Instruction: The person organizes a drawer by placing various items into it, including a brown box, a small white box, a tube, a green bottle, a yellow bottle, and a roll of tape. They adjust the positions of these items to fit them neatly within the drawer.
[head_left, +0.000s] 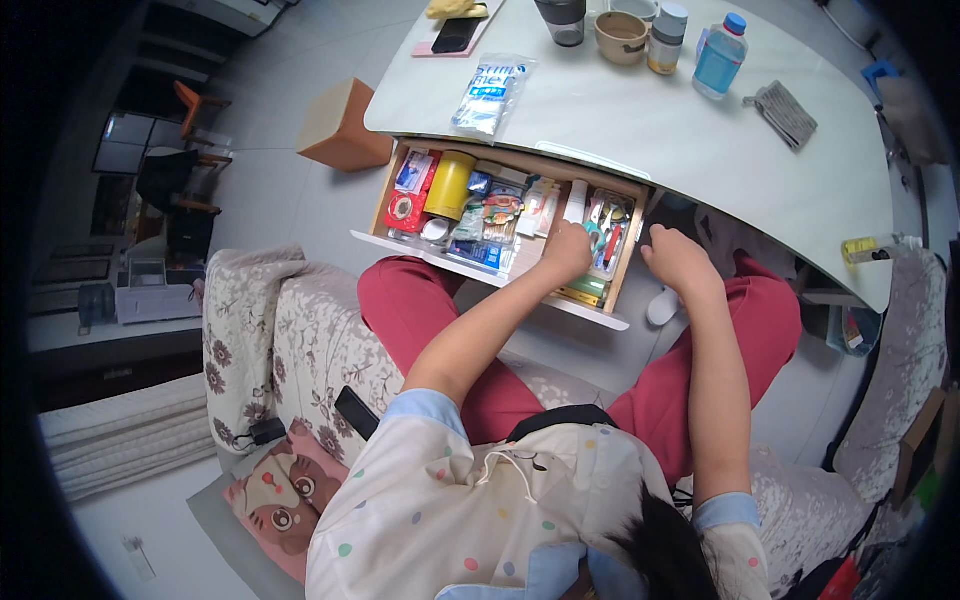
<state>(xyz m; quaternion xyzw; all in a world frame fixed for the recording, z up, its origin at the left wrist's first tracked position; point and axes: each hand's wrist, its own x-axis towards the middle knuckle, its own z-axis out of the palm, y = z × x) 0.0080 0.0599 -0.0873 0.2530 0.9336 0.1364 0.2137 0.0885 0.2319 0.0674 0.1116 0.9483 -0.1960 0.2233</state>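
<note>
My left hand (571, 249) reaches into the open drawer (531, 251) with its fingers curled down. Teal-handled scissors (596, 237) lie right against those fingers; whether they are gripped is hidden. A white tube (576, 201) stretches just beyond the hand. To its right, a clear plastic tray (619, 217) holds the scissors and several small tools, among them a red-handled one (612, 244). My right hand (673, 255) hovers outside the drawer's right wall, thumb and forefinger slightly apart, with nothing visible between them.
Left in the drawer are a yellow canister (451, 186), a red packet (405, 211) and small boxes. On the white table (600, 112) stand a bowl (621, 39), a bottle of blue liquid (720, 58) and a plastic packet (486, 97). An orange stool (346, 127) is beside the table.
</note>
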